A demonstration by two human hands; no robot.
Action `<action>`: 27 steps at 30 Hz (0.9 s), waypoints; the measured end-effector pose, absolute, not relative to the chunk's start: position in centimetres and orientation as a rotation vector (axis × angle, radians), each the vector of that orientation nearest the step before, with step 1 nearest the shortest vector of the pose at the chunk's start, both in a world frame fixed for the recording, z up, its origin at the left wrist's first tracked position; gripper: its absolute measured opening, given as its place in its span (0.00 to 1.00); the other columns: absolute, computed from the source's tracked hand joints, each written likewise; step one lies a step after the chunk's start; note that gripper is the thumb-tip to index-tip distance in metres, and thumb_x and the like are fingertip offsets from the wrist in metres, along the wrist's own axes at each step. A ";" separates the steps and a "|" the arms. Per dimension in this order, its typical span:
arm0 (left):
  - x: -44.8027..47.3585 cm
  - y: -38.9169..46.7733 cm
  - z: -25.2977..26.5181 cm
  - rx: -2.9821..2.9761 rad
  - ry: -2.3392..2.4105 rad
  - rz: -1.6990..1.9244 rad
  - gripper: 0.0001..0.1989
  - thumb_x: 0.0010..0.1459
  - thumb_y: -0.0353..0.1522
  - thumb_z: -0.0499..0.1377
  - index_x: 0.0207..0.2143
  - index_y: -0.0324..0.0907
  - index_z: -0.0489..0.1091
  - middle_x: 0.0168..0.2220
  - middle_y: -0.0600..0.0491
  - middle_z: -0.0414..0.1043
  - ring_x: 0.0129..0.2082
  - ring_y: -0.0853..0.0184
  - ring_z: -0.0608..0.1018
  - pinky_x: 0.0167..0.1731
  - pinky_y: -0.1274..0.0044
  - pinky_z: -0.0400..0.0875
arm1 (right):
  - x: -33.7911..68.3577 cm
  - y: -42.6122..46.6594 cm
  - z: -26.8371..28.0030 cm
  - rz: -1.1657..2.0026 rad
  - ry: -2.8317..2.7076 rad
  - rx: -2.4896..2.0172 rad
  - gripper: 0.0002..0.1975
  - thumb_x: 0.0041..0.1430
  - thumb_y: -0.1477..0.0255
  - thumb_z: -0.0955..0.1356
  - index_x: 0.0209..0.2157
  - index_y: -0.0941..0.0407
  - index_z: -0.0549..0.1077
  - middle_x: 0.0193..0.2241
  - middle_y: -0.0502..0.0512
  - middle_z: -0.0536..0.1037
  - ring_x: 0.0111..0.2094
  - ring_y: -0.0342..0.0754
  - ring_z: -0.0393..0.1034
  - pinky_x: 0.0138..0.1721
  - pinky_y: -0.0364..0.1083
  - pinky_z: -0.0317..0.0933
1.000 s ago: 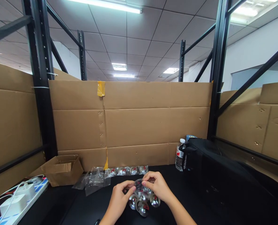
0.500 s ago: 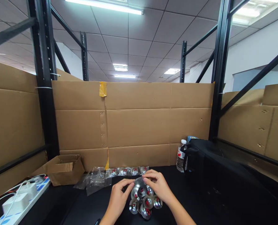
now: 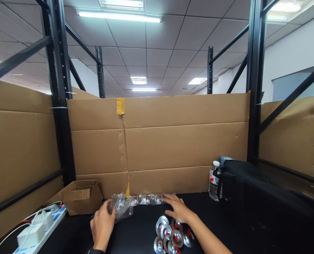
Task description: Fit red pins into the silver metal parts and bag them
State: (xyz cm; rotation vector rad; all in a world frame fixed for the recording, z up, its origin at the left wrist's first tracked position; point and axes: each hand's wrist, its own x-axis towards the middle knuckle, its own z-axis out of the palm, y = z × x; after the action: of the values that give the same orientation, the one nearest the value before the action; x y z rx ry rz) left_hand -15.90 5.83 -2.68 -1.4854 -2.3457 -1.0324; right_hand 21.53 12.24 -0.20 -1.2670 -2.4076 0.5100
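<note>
Shiny metal discs (image 3: 171, 237) with red centres or red cord lie in a loose pile on the black table. My right hand (image 3: 180, 209) reaches over the pile's far side, fingers spread, fingertips at the right end of a row of plastic-wrapped discs (image 3: 145, 199). Crumpled clear plastic bags (image 3: 122, 208) lie at the row's left end. Beside them is my left hand (image 3: 103, 223), its thumb and forefinger curved but apart. Whether its fingertips touch the plastic I cannot tell.
On the left stand an open cardboard box (image 3: 82, 200) and a white power strip (image 3: 53, 224) with plugs and cables. To the right are a water bottle (image 3: 214, 183) and a large black bag (image 3: 263, 201). A cardboard wall (image 3: 162, 148) closes the back, between black metal posts (image 3: 254, 88).
My hands have parted from above the disc pile, where their fingers were pinched. The left moved left to the plastic bags, the right forward to the wrapped row. The view has shifted slightly.
</note>
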 end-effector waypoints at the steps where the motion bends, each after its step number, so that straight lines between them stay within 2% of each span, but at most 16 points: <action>1: -15.6 5.7 -2.8 -1.422 -2.315 -0.991 0.16 0.66 0.36 0.52 0.54 0.42 0.68 0.49 0.44 0.78 0.48 0.52 0.79 0.42 0.69 0.69 | 21.3 12.5 -0.2 0.483 -2.434 -1.277 0.29 0.56 0.68 0.71 0.59 0.40 0.71 0.67 0.55 0.63 0.68 0.63 0.52 0.62 0.68 0.46; 3: -14.7 5.5 -2.6 -1.302 -2.269 -0.964 0.19 0.66 0.35 0.53 0.57 0.41 0.65 0.53 0.42 0.73 0.49 0.51 0.76 0.44 0.67 0.68 | 21.0 13.0 -0.3 0.381 -2.442 -1.289 0.27 0.52 0.71 0.72 0.55 0.41 0.75 0.63 0.55 0.69 0.65 0.63 0.58 0.61 0.66 0.50; 6: -13.1 5.0 -1.6 -1.208 -2.221 -0.981 0.20 0.66 0.35 0.52 0.58 0.40 0.64 0.56 0.40 0.68 0.52 0.51 0.72 0.47 0.65 0.67 | 21.3 13.6 -0.5 0.209 -2.377 -1.323 0.29 0.50 0.78 0.71 0.55 0.45 0.75 0.56 0.58 0.75 0.57 0.60 0.66 0.56 0.59 0.57; 8: -12.2 4.7 -0.9 -1.218 -2.174 -1.025 0.19 0.66 0.34 0.52 0.58 0.40 0.64 0.57 0.40 0.66 0.53 0.51 0.71 0.48 0.64 0.66 | 21.8 13.9 -0.7 0.161 -2.326 -1.364 0.27 0.50 0.79 0.70 0.53 0.49 0.76 0.52 0.60 0.78 0.53 0.59 0.70 0.54 0.55 0.60; 12: -10.7 4.8 -0.6 -1.473 -1.991 -1.209 0.18 0.65 0.30 0.50 0.55 0.41 0.66 0.56 0.42 0.66 0.54 0.53 0.71 0.48 0.64 0.67 | 22.8 13.8 -0.8 0.083 -2.279 -1.437 0.18 0.54 0.78 0.68 0.46 0.52 0.79 0.44 0.59 0.82 0.48 0.56 0.75 0.49 0.50 0.63; 16: -8.4 5.2 -1.3 -1.798 -1.732 -1.414 0.16 0.62 0.31 0.51 0.51 0.44 0.71 0.54 0.44 0.69 0.57 0.53 0.72 0.50 0.64 0.68 | 23.7 13.1 -0.2 -0.047 -2.304 -1.611 0.16 0.59 0.79 0.63 0.44 0.57 0.78 0.41 0.63 0.83 0.43 0.56 0.78 0.44 0.47 0.64; 19: -6.2 4.9 -1.6 -2.006 -1.689 -1.493 0.15 0.62 0.33 0.52 0.49 0.45 0.72 0.52 0.45 0.72 0.55 0.52 0.73 0.51 0.62 0.69 | 24.5 12.3 1.0 0.068 -2.217 -1.632 0.17 0.59 0.79 0.62 0.44 0.56 0.79 0.41 0.61 0.83 0.45 0.54 0.78 0.44 0.45 0.63; 22: -4.1 4.1 -1.4 -2.169 -1.751 -1.645 0.15 0.65 0.39 0.53 0.48 0.44 0.73 0.49 0.45 0.75 0.51 0.54 0.76 0.51 0.62 0.70 | 24.6 10.3 3.0 0.227 -2.118 -1.444 0.17 0.60 0.77 0.62 0.45 0.56 0.79 0.41 0.60 0.83 0.45 0.53 0.77 0.45 0.45 0.63; 25: -2.1 3.2 -0.9 -2.343 -1.790 -1.842 0.19 0.65 0.45 0.55 0.52 0.44 0.72 0.50 0.45 0.77 0.48 0.57 0.78 0.52 0.67 0.72 | 23.7 6.9 5.3 0.333 -2.178 -1.211 0.16 0.62 0.73 0.62 0.46 0.54 0.79 0.40 0.56 0.83 0.42 0.52 0.75 0.44 0.45 0.62; 27: -1.1 2.6 -0.6 -2.528 -1.746 -1.842 0.22 0.63 0.45 0.58 0.55 0.45 0.71 0.49 0.47 0.79 0.47 0.59 0.79 0.50 0.70 0.72 | 22.9 4.5 6.5 0.417 -2.305 -1.126 0.15 0.62 0.72 0.63 0.44 0.52 0.80 0.38 0.53 0.83 0.41 0.51 0.75 0.43 0.44 0.62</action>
State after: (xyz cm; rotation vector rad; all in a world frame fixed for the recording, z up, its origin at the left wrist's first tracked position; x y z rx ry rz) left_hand -1.08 2.59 -0.55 -2.5277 -1.7460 -1.8423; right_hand 22.95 4.50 6.51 -1.1262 -2.3050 0.4169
